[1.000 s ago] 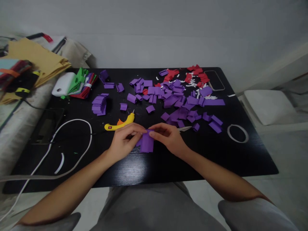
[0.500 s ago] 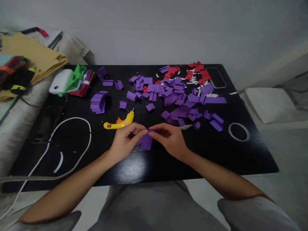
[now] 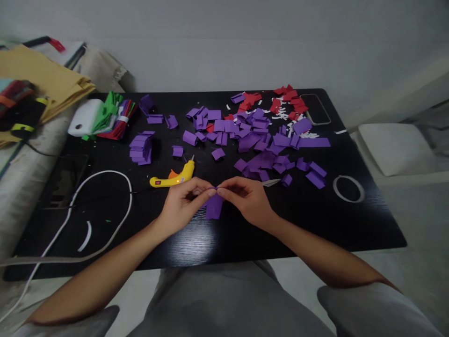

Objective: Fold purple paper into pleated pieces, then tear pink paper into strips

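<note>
Fingers of the left hand and the right hand meet tip to tip over the near middle of the table, thumbs nearest the wearer, each hand closed to a tight pinch. Between the tips, a thin edge of purple paper; below it a purple strip shows, and whether edge and strip are one piece I cannot tell. More purple peeks out beside the strip, under the left hand. Just beyond that hand lies a yellow glue gun, orange trigger on its far side, nozzle pointing away from the wearer, small light lit on the body. Behind the right hand a pointed blade sticks out, the rest hidden. Farther off, a loose heap of folded purple pieces, spilling right; red scraps and white slivers at its back. Left of the heap, a curved purple stack; beyond it, at the far left, a white box next to bundled paper, green and red among the colours. White cable loops over the table's left side, a curved white strip inside the loop. Near the right edge, a pale ring, lying flat.
</note>
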`<state>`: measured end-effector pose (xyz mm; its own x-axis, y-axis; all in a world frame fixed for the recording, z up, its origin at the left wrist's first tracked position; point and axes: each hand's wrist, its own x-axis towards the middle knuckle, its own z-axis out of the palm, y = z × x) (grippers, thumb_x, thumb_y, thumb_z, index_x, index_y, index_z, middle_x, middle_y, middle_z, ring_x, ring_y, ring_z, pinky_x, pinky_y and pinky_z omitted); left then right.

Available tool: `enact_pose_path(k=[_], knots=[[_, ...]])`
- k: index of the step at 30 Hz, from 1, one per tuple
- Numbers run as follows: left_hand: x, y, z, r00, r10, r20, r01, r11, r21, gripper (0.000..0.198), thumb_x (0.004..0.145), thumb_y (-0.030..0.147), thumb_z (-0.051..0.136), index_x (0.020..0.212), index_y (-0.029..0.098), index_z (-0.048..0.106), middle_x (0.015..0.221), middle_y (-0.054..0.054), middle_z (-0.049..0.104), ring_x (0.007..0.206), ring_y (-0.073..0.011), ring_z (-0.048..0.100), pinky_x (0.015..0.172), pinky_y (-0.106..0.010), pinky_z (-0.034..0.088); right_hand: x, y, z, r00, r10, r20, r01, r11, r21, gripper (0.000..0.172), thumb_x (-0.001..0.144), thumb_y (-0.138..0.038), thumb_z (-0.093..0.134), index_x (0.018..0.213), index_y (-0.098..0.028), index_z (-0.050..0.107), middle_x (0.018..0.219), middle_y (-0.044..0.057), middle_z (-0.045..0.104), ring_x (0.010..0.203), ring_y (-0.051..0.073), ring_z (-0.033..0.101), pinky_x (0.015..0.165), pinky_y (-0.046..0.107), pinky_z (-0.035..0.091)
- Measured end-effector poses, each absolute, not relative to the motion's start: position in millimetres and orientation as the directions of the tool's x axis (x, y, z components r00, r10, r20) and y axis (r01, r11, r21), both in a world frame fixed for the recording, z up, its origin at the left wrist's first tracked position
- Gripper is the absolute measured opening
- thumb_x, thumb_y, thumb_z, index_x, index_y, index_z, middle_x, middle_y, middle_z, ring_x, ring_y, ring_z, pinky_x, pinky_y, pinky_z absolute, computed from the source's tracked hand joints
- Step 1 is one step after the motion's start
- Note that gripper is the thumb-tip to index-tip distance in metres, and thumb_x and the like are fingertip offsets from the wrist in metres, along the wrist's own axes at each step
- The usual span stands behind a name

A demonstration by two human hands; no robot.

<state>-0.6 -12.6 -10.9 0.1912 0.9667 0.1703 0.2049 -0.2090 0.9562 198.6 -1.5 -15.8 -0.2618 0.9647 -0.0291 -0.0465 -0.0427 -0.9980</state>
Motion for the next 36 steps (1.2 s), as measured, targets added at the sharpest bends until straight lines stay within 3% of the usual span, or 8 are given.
enact_pose_path(k=[11,23,28,36], knots=[[-0.5,-11.8,-5.4,0.176,0.976,0.129,0.159,-0.158,0.975,0.009,0.092,0.024,0.073,0.087,0.017,0.074,0.067,0.002,0.065,0.057,-0.0082,0.056,0.053,-0.018,0.046,198.4,0.2,-19.5,-0.28,0.959,-0.048,-0.083,-0.074,-0.994,0.015,0.084,-0.036,0.084,0.086,-0.022,0.08,0.082,0.0,0.078,0.075,0.015,0.072,0.074,0.029,0.061],[-0.1,-11.4,-8.4,0.17,0.979,0.116,0.178,-0.147,0.973,0.011,0.09,0.027,0.076,0.086,0.017,0.075,0.066,0.002,0.066,0.058,-0.0092,0.058,0.056,-0.019,0.047,198.1,-1.3,-18.4,-0.268,0.963,-0.008,-0.019,-0.014,-1.0,0.019,0.085,-0.04,0.083,0.087,-0.022,0.081,0.081,0.001,0.078,0.074,0.016,0.071,0.071,0.029,0.06],[-1.4,-10.6,-7.9,0.174,0.984,0.042,0.175,-0.073,0.982,0.016,0.091,0.032,0.074,0.087,0.016,0.075,0.063,0.002,0.062,0.055,-0.0088,0.055,0.053,-0.019,0.044,198.7,0.3,-21.3,-0.266,0.964,-0.01,-0.024,-0.017,-1.0,0.018,0.085,-0.04,0.084,0.086,-0.022,0.081,0.081,0.001,0.078,0.073,0.015,0.071,0.072,0.029,0.059],[-3.3,-9.5,-8.8,0.164,0.986,0.035,0.174,-0.064,0.983,0.02,0.091,0.035,0.075,0.087,0.016,0.076,0.063,0.001,0.065,0.054,-0.0101,0.057,0.053,-0.021,0.045,199.1,4.7,-24.3,-0.287,0.954,-0.086,-0.066,-0.11,-0.992,0.025,0.083,-0.047,0.085,0.085,-0.022,0.079,0.08,0.001,0.077,0.074,0.017,0.072,0.075,0.033,0.062]])
